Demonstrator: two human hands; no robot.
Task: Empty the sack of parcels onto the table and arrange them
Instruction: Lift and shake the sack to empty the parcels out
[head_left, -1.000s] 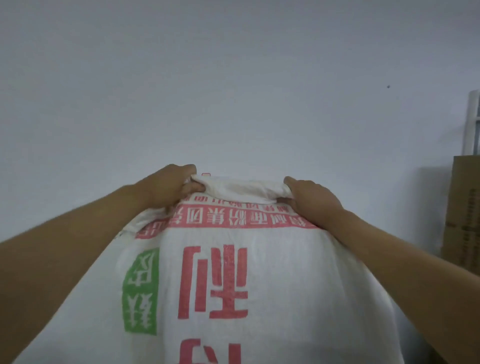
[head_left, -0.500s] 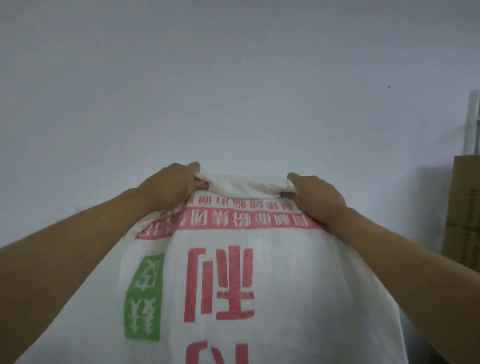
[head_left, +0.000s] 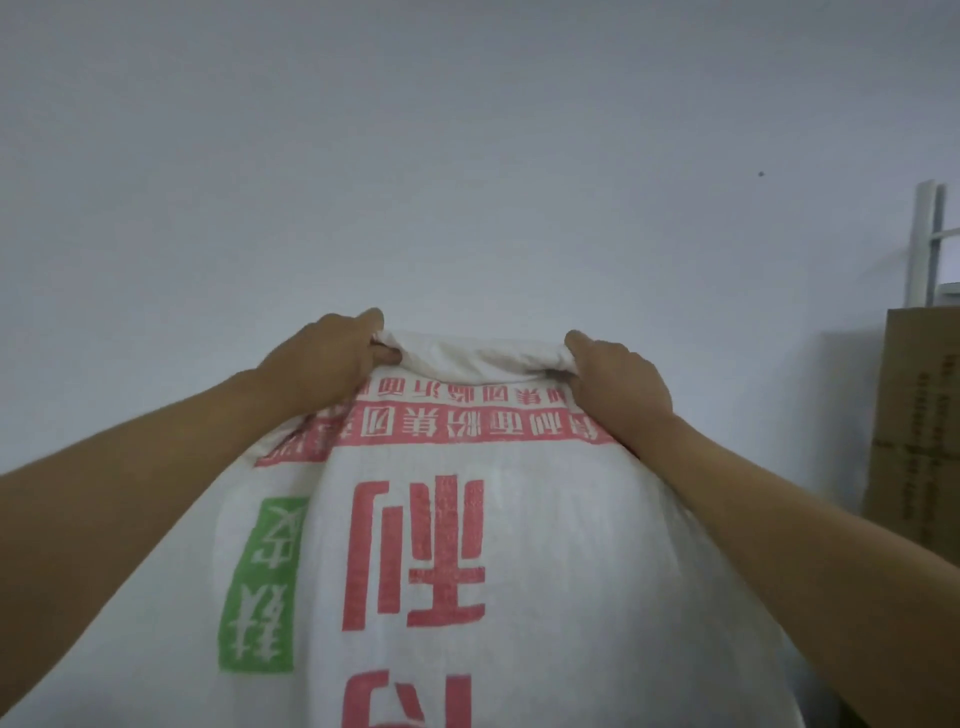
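The left hand (head_left: 332, 364) is clamped on the left corner of the bunched upper edge of the white woven sack (head_left: 493, 545), fingers curled into the fold, and compared with a second ago it sits a little higher against the plain wall (head_left: 467, 156). Between the arms the sack fills the lower middle of the view, its red and green print upside down, and more of the print shows under the hands than before; this reads as the sack being hauled up by its bottom end so the parcels can slide out below. No parcels or table are in view, so how much has spilled cannot be told. The right hand (head_left: 618, 384) grips the opposite corner the same way, also raised slightly. Further right, cardboard boxes (head_left: 919, 426) stand against the wall beneath a white frame (head_left: 927, 244).
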